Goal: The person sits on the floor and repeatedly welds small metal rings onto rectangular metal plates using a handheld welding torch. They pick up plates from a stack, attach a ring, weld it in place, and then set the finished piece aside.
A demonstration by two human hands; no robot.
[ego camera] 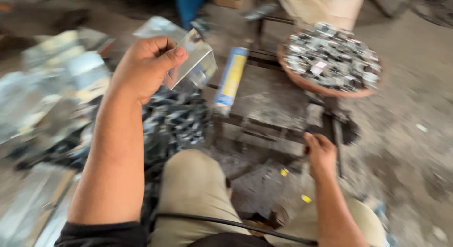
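My left hand (pixel 146 67) is raised and grips a bent piece of shiny sheet metal (pixel 188 53) by its near edge, thumb on top. My right hand (pixel 320 155) is lower, closed around a dark bar or handle (pixel 337 133) at the near side of a low metal stand (pixel 269 105). A blue and yellow tube-like object (pixel 230 79) lies on the stand between the two hands. The picture is blurred by motion.
A round basin (pixel 330 63) heaped with small cut metal pieces sits at the far right. A dark pile of small metal parts (pixel 177 122) lies under my left hand. Shiny sheet strips (pixel 52 86) are stacked at the left. My knees (pixel 193 190) are below.
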